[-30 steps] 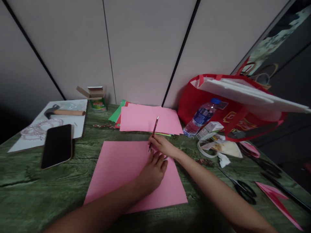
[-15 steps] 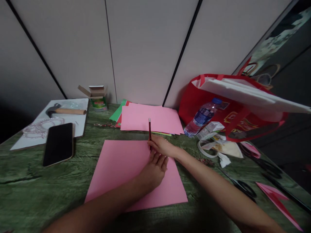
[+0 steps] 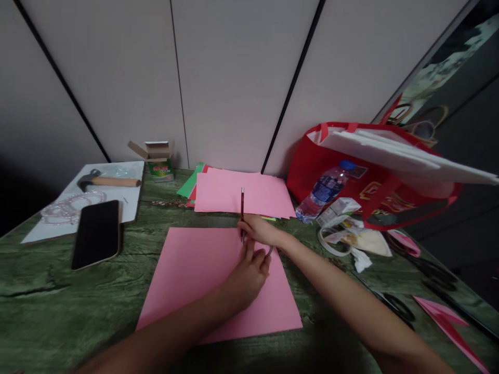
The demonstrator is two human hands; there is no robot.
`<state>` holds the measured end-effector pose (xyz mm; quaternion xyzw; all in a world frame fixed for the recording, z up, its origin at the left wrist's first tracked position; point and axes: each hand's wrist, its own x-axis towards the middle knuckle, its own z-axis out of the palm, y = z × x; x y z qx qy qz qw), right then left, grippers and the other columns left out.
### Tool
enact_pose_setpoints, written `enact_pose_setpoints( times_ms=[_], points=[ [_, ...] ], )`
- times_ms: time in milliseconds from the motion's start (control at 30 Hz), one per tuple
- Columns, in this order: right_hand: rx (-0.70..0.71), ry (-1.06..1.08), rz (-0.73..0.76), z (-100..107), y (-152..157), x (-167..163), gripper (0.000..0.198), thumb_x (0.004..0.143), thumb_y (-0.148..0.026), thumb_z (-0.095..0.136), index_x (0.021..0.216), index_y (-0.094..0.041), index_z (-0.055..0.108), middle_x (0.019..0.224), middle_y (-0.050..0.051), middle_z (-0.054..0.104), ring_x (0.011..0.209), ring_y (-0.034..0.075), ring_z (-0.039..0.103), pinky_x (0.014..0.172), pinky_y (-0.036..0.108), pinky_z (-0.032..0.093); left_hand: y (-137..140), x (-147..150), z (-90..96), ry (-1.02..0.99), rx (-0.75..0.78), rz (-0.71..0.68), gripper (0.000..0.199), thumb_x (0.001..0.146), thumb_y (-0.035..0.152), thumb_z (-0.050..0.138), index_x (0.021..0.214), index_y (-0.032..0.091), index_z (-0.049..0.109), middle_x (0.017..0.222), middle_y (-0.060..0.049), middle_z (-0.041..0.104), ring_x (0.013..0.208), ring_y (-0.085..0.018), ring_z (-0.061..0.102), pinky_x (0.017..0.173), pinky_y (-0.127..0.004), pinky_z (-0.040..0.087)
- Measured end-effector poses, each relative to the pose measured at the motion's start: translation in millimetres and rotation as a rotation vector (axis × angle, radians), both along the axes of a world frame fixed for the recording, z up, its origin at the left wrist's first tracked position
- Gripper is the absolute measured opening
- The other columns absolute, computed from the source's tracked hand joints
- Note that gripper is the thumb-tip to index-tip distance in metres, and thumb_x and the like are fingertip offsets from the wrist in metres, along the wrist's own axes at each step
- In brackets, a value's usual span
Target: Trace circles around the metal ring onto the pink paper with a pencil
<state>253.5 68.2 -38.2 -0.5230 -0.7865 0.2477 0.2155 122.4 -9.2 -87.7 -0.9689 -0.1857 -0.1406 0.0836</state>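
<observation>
Pencil [image 3: 242,201] nearer upright, tip down, right fingers [image 3: 244,227] pinching it, left fingers' [image 3: 249,253] hold unclear

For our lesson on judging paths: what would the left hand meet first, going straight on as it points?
Probably the right hand, which holds a slim dark pencil just beyond the fingers of the left hand; whether the hands touch is unclear.

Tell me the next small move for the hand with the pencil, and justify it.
Probably one short stroke with the pencil on the near pink sheet. The right hand grips it nearly upright, point down by the sheet's far edge, and the left hand rests close by, which should help steady the sheet. Whether the tip touches is hard to tell.
</observation>
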Motion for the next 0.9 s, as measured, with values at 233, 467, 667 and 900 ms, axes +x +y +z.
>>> enact_pose_setpoints(
  times_ms=[233, 467, 667, 900],
  points=[
    [0.010, 0.030, -0.114, -9, 7, 13, 0.026, 0.091, -0.023, 0.044, 0.068, -0.017, 0.057, 0.064, 0.001, 0.061, 0.059, 0.013, 0.054, 0.057, 0.022, 0.038, 3, 3, 4.5, -0.093, -0.103, 0.103, 0.031, 0.089, 0.026, 0.051, 0.116, 0.011, 0.058, 0.107, -0.014, 0.061, 0.126, -0.036, 0.036, 0.109, -0.056, 0.017],
    [0.022, 0.069, -0.264, -20, 9, 32, 0.028, 0.092, -0.026, 0.042, 0.070, -0.016, 0.057, 0.063, 0.001, 0.061, 0.058, 0.012, 0.055, 0.055, 0.021, 0.039, 7, 5, 14.1, -0.014, -0.248, 0.156, 0.036, 0.084, 0.037, 0.060, 0.110, 0.012, 0.061, 0.102, -0.014, 0.065, 0.127, -0.038, 0.034, 0.104, -0.054, 0.025],
    [0.029, 0.089, -0.362, -26, 4, 44, 0.030, 0.092, -0.028, 0.040, 0.073, -0.015, 0.059, 0.066, 0.004, 0.065, 0.058, 0.014, 0.057, 0.057, 0.022, 0.041, 15, 6, 49.1, 0.148, -0.392, 0.173, 0.038, 0.079, 0.041, 0.065, 0.109, 0.019, 0.063, 0.101, -0.011, 0.066, 0.120, -0.037, 0.040, 0.098, -0.048, 0.030],
    [0.059, 0.103, -0.442, -32, -7, 62, 0.031, 0.092, -0.029, 0.041, 0.073, -0.015, 0.062, 0.072, 0.007, 0.069, 0.066, 0.017, 0.063, 0.064, 0.025, 0.045, 27, 4, 66.8, 0.209, -0.456, 0.153, 0.035, 0.080, 0.040, 0.063, 0.111, 0.024, 0.064, 0.104, -0.012, 0.062, 0.115, -0.034, 0.041, 0.093, -0.040, 0.031]
  ],
)
